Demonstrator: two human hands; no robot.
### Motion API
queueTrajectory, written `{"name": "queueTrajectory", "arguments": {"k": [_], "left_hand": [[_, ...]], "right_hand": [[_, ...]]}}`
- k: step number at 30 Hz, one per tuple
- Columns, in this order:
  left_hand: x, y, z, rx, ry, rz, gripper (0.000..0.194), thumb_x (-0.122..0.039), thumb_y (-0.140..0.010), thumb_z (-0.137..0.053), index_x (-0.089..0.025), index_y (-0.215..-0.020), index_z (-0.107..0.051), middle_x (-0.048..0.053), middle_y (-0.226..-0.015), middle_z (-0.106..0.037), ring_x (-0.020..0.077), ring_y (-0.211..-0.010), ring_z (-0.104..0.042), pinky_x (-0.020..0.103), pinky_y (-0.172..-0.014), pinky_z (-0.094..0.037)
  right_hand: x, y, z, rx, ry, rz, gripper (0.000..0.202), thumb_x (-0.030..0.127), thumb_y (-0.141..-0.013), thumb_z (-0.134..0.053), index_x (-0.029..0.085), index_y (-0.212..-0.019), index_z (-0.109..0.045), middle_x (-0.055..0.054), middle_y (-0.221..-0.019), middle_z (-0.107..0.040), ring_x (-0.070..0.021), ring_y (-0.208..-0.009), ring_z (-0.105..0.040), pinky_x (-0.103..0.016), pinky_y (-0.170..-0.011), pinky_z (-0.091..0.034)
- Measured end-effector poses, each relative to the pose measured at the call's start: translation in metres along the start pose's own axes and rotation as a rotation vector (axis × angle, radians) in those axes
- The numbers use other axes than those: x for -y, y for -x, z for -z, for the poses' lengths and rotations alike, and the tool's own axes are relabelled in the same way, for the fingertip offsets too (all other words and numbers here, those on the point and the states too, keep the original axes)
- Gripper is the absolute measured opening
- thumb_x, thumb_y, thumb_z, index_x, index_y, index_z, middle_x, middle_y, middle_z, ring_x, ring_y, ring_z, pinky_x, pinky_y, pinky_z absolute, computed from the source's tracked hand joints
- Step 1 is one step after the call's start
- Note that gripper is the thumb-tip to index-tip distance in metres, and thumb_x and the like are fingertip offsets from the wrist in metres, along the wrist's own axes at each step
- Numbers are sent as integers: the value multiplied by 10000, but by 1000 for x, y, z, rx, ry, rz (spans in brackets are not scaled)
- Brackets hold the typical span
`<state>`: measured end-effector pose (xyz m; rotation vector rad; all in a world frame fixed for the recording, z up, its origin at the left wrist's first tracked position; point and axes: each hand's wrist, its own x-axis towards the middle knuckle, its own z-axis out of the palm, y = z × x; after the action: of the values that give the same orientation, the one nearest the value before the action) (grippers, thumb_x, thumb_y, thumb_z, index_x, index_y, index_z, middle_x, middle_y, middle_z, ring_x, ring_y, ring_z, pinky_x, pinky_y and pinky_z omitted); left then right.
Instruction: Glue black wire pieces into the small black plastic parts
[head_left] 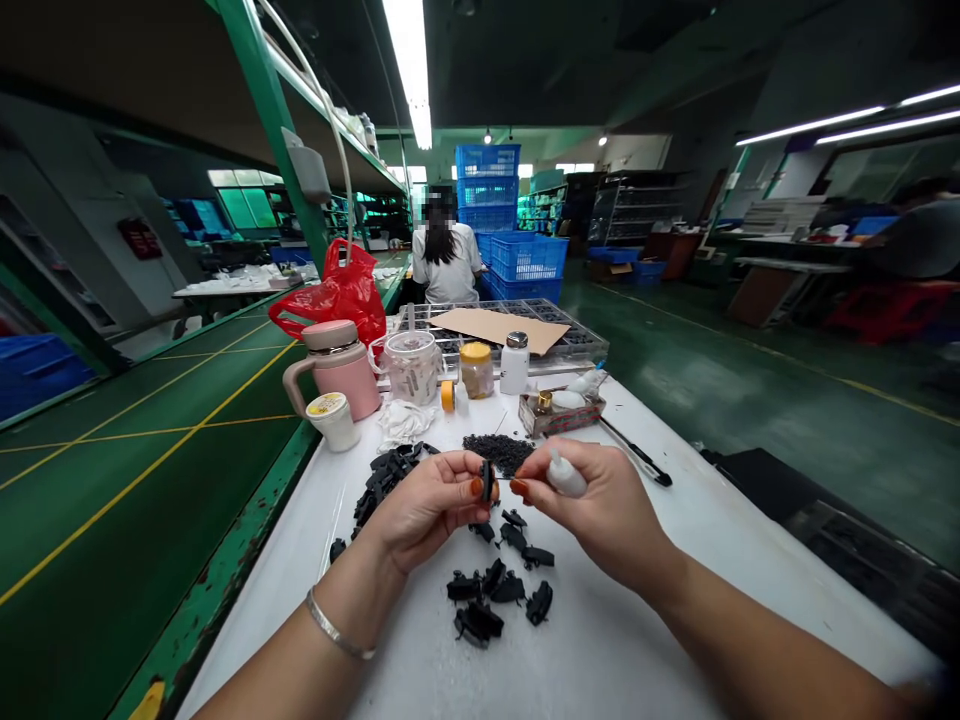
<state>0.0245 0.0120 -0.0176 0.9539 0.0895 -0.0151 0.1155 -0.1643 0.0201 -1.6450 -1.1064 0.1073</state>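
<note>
My left hand (435, 500) pinches a small black part (487, 481) between thumb and fingers, above the white table (600, 640). Close to its right, my right hand (592, 500) is closed round a small white bottle (566, 475). Its thumb and forefinger are pinched together at the black part's side, where a thin pin-like thing shows; its details are too small to tell. Several black parts (480, 622) lie below the hands. A larger heap of black parts (386, 478) is left of my left hand, partly hidden by it. Tiny black pieces (499, 452) are piled behind the hands.
A pink mug (346, 375), a white tub (334, 422), jars and a white pump bottle (514, 364) stand at the back. Right of them are a small box (562, 412) and a black-handled tool (645, 458). A person (446, 250) sits beyond, near blue crates (525, 262).
</note>
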Motion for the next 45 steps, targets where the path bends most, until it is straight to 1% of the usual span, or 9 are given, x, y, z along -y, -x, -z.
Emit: {"name": "queueTrajectory", "arguments": {"k": [5,14,16,20,23,33,35,40,45], "left_hand": [[1,-2,-4,-46,-71,5,348,-212,-636,-850,-52,-839,-616,84,-794,-605,99,-647,-571,168,-581,-525],[3,-1,-10,-115,-233,-37,340,-239,-604,-859,-62,-766,-618,68,-741,-608,124,-628,-587,183,-579,-497],[3,0,-9,-110,-244,-42,332,-238,-603,-857,-61,-761,-625,76,-755,-613,130,-640,-589,194,-591,-502],[2,1,-8,-80,-223,-42,301,-235,-614,-847,-64,-754,-643,85,-783,-620,128,-664,-583,196,-598,-501],[1,2,-9,-59,-213,-27,286,-235,-611,-845,-69,-742,-652,73,-746,-615,120,-635,-577,182,-573,-487],[-4,5,-11,-69,-275,-37,332,-269,-601,-846,-73,-796,-661,77,-759,-623,128,-647,-584,198,-598,-485],[-6,6,-10,-106,-303,-63,337,-274,-613,-840,-81,-823,-661,70,-767,-621,128,-664,-586,210,-619,-495],[-9,5,-9,-198,-352,-129,316,-277,-651,-809,-106,-862,-648,48,-821,-598,121,-728,-571,216,-653,-513],[-8,5,-7,-211,-360,-148,304,-287,-661,-792,-102,-836,-625,55,-851,-593,132,-773,-563,215,-658,-516]], "right_hand": [[-3,-1,-1,-14,190,90,104,111,-772,-634,166,-686,-615,48,-605,-577,-89,-549,-500,-197,-523,-349],[-7,1,-4,-26,281,235,97,76,-744,-626,158,-695,-639,28,-633,-615,-95,-559,-533,-209,-548,-349],[-8,0,-3,11,223,208,96,89,-762,-621,156,-702,-651,24,-632,-615,-98,-556,-529,-212,-539,-349],[-13,-5,2,145,-34,32,102,210,-814,-640,148,-740,-674,3,-631,-611,-124,-574,-526,-219,-520,-363],[-15,-9,3,213,-187,-60,113,250,-790,-680,146,-750,-669,0,-638,-598,-130,-591,-504,-220,-526,-363],[-19,-14,2,214,-203,-101,189,287,-767,-717,138,-705,-617,4,-613,-562,-112,-560,-481,-206,-506,-381],[-20,-16,5,181,-240,-135,241,361,-798,-696,141,-796,-598,-12,-650,-582,-130,-560,-534,-208,-477,-420],[-24,-16,13,54,-242,-119,456,535,-924,-474,218,-1250,-430,-62,-894,-612,-189,-678,-632,-219,-424,-461],[-23,-17,20,8,-14,-89,422,493,-945,-469,244,-1285,-445,-76,-1048,-616,-165,-716,-614,-261,-586,-511]]}}
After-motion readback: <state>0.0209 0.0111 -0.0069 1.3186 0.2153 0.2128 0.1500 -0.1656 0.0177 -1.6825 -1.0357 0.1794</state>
